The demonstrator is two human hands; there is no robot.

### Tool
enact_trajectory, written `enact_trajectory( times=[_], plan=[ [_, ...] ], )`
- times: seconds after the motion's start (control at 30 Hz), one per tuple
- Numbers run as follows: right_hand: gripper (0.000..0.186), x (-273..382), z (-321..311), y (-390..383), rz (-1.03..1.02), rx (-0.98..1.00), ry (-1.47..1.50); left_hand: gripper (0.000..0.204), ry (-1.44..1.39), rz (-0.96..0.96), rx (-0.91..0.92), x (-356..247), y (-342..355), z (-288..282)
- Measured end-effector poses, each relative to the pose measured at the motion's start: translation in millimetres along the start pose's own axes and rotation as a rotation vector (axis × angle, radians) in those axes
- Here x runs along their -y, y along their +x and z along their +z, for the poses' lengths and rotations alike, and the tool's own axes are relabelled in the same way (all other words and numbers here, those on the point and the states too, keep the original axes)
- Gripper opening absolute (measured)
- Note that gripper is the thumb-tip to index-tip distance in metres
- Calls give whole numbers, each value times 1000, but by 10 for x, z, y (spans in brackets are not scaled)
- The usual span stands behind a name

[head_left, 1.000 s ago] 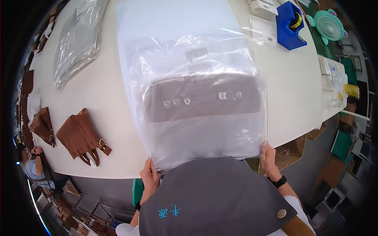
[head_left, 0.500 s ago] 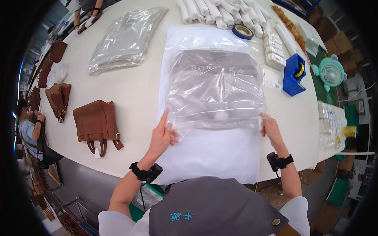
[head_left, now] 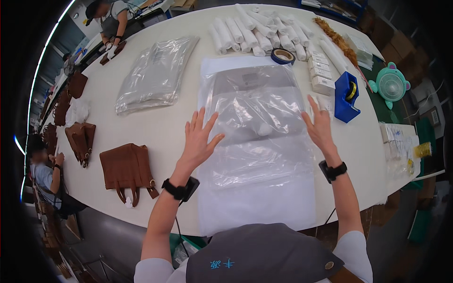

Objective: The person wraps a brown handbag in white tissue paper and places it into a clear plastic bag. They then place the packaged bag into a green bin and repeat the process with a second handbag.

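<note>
In front of me a clear plastic bag (head_left: 255, 162) lies spread flat, with a grey panel (head_left: 236, 123) showing through its far part. White sheets (head_left: 257, 210) lie beneath it. My left hand (head_left: 199, 139) is at the bag's left edge, fingers spread, holding nothing. At the right edge my right hand (head_left: 319, 123) has its fingers apart and is likewise without anything in it. Whether either hand touches the plastic I cannot tell. A brown handbag (head_left: 125, 166) lies to the left, its handles toward me.
Clear bags (head_left: 158, 73) are stacked far left. White rolls (head_left: 259, 30), blue tape (head_left: 283, 56), small white boxes (head_left: 321, 73) and a blue tape dispenser (head_left: 347, 99) lie behind and right. A green fan (head_left: 391, 87) stands farther right. Co-workers (head_left: 111, 23) are beyond the table's left side.
Both hands have let go of the plastic's near edge and moved farther away from me, fingers opening. The clear bag's near part now lies unfolded toward me. The view has shifted.
</note>
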State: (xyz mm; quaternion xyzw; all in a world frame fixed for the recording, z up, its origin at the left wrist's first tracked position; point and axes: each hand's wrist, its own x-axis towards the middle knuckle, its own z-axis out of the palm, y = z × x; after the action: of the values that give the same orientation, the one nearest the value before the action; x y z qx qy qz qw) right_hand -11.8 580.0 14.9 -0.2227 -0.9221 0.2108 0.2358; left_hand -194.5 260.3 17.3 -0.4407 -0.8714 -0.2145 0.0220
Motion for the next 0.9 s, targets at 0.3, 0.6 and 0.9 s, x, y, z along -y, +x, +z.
enact_trajectory(
  times=[0.3, 0.6, 0.9],
  plan=[
    [57, -861, 662, 4, 53, 88, -187, 71, 268, 111, 318, 77, 154, 804],
    [33, -1470, 388, -329, 19, 143, -542, 55, -221, 196, 830, -1070, 17, 670],
    [20, -1544, 339, -187, -36, 161, -609, 19, -134, 576, 306, -900, 3, 1023]
  ],
)
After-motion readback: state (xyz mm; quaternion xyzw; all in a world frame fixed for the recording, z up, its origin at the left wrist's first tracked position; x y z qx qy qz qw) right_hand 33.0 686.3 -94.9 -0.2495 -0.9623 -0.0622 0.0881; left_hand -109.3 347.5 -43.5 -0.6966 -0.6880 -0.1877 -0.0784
